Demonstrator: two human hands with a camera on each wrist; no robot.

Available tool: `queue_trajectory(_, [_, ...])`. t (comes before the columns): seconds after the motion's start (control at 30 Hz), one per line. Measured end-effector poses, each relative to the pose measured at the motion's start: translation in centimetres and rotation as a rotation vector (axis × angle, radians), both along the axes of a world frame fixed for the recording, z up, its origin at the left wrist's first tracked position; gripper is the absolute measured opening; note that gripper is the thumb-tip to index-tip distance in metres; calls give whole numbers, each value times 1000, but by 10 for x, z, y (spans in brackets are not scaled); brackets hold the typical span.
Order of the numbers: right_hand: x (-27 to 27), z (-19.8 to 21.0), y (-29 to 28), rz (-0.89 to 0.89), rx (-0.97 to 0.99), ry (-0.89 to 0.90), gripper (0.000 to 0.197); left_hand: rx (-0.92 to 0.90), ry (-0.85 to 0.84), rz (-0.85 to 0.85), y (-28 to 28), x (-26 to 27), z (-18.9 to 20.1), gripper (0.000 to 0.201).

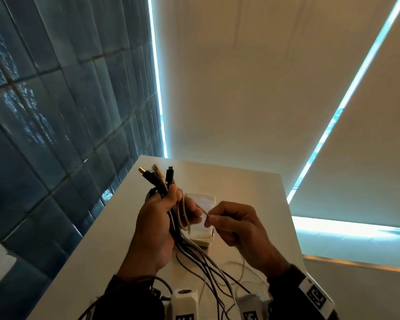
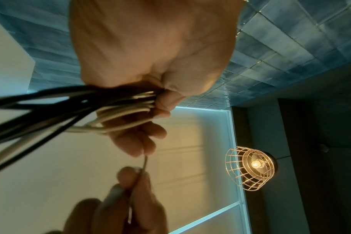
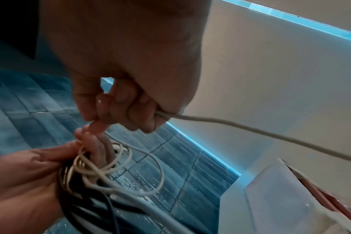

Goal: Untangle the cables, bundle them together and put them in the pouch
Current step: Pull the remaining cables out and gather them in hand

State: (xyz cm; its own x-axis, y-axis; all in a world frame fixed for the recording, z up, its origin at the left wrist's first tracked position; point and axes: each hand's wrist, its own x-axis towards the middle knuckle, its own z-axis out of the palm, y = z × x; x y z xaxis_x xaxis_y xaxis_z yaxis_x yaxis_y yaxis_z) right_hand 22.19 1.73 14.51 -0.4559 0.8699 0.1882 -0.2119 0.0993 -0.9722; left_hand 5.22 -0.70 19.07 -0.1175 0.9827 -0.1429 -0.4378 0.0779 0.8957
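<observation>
My left hand [image 1: 164,211] grips a bundle of black and white cables [image 1: 176,225] above the white table [image 1: 116,227]. Their plug ends [image 1: 157,173] stick up past my thumb, and the loose lengths trail down toward me. A thin beige cable [image 3: 118,159] is looped around the bundle. My right hand [image 1: 226,221] pinches the free end of that beige cable [image 1: 206,213] just right of the bundle. A translucent pouch [image 1: 201,202] lies flat on the table behind both hands, partly hidden by them. In the left wrist view the bundle [image 2: 114,102] crosses my left hand's fingers [image 2: 142,139].
A dark blue tiled wall [image 1: 56,112] runs along the table's left edge. Pale roller blinds [image 1: 240,77] with bright gaps hang beyond the far edge. A caged lamp [image 2: 250,166] shows in the left wrist view. Loose cable ends [image 1: 217,280] lie on the table near me.
</observation>
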Motion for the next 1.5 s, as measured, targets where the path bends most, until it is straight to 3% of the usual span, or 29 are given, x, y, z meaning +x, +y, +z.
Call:
queue_trajectory(0.17, [3,3,0,24,44,40,23,-68,43,-61,-2,2,-3,32])
queue_trajectory(0.37, [3,-21,-3,89,-44,-156,17,72,-279,-112,-1,-4,0,23])
queue_trajectory(0.63, [30,-81,15,-157,-167,-483,28,163,-242,-56,1,-16,-1,28])
queue_trajectory(0.83, [18,-102,6,-99,-211,-480,27,172,-211,-60,2,-12,-2,23])
queue_trajectory(1.1, [0,-151,2,-173,-248,-596,30,116,-137,-29,1,-5,-13,19])
queue_trajectory(1.2, [-2,-134,13,-349,-238,-592,25,84,-119,-2,1,-2,-16,21])
queue_trajectory(1.3, [-2,-85,21,-477,-238,-314,20,66,-131,22,4,-3,-13,23])
queue_trajectory(1.4, [-10,-31,16,-379,-93,-71,17,28,-127,43,5,-3,-11,26])
queue_trajectory(1.5, [-23,7,-3,-234,103,0,17,-9,-93,47,4,4,-11,26])
